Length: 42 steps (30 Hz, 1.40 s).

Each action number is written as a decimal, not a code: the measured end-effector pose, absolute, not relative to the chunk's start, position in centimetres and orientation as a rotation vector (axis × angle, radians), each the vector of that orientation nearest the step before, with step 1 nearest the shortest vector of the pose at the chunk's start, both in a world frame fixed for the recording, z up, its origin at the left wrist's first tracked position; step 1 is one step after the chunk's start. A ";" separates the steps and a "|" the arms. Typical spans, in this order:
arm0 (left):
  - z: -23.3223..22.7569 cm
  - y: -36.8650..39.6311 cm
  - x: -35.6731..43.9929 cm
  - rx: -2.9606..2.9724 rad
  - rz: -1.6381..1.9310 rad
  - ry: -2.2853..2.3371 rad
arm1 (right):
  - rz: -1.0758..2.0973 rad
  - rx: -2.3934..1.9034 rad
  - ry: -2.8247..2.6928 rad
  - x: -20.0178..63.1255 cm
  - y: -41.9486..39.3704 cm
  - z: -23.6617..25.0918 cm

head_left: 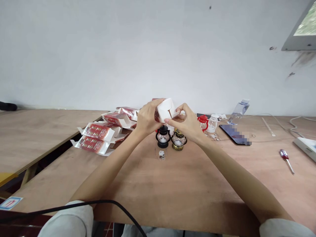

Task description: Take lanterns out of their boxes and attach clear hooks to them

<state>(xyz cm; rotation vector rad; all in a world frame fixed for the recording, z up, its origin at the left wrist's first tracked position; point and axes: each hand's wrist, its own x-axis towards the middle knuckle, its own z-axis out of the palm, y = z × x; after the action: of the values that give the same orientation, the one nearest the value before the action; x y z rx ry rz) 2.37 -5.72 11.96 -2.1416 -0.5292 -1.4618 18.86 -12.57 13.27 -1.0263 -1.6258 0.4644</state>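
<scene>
A plain white painted wall [123,49] fills the back, scuffed dark at the right. Below it, a brown plywood counter [172,184]; a second wooden table [37,131] sits just left. Grey-framed window corner [302,29] top right.

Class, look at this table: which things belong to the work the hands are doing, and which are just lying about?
In the work: left hand and right hand both holding the small box; flat boxes; black lantern; gold lantern.

Lying about: phone; water bottle; screwdriver.
</scene>
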 end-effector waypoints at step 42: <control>14.4 -6.8 1.4 -2.354 -1.146 -0.584 | -0.572 -1.112 -1.887 18.6 -13.1 12.6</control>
<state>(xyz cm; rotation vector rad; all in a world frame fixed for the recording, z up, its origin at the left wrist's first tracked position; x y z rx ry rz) 1.43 -6.75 14.41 -2.3544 -0.5839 -1.1458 18.58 -13.13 12.64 -1.1125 -1.8875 -0.5720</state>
